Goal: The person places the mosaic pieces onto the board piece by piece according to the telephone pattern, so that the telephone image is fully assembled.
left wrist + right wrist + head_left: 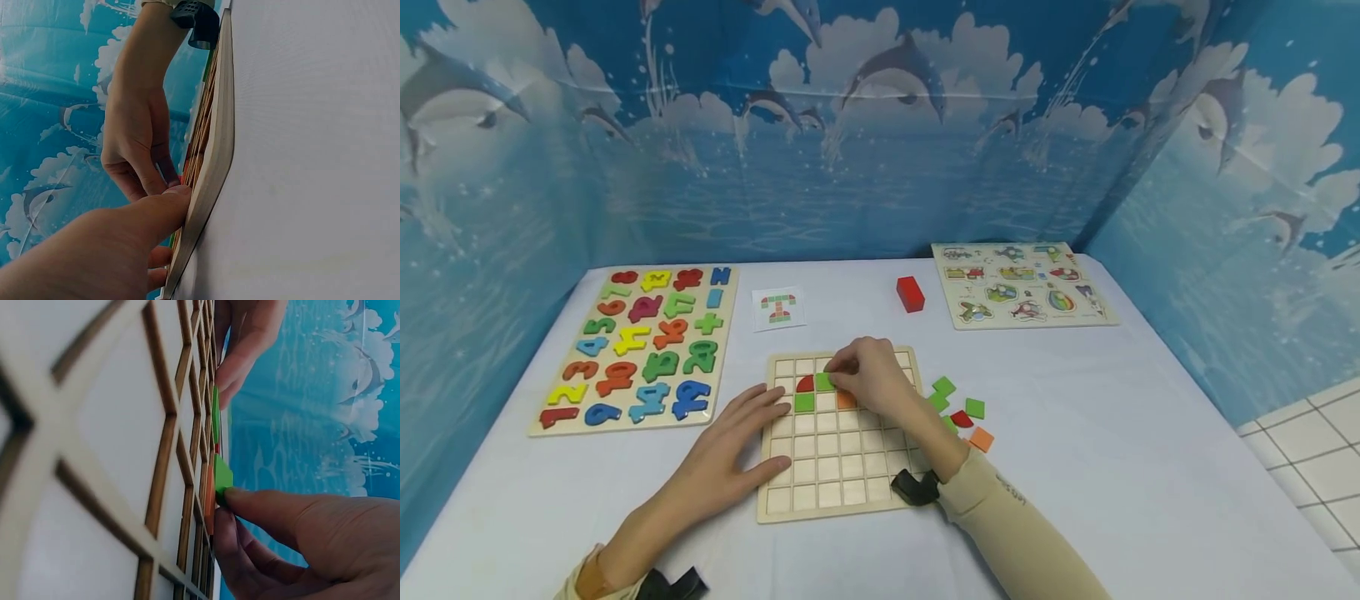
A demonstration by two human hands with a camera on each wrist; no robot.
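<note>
Blue dolphin-print curtain stands behind the table, which is covered by a white cloth. Number board lies to the left; grid board lies flat before me; picture board lies at the far right.

My left hand is extended, fingers loosely spread, thumb touching the grid board's left rim; it grips nothing. My right hand has a green square pinched between thumb and fingertip, tilted over the grid's upper part, just right of a seated red quarter-round.

Pattern card lies beyond the grid, a red block farther right. Also seated: a second green tile, below the quarter-round, and an orange tile near my right fingers. Loose pieces, green, red and orange, lie beside the grid's right edge.
</note>
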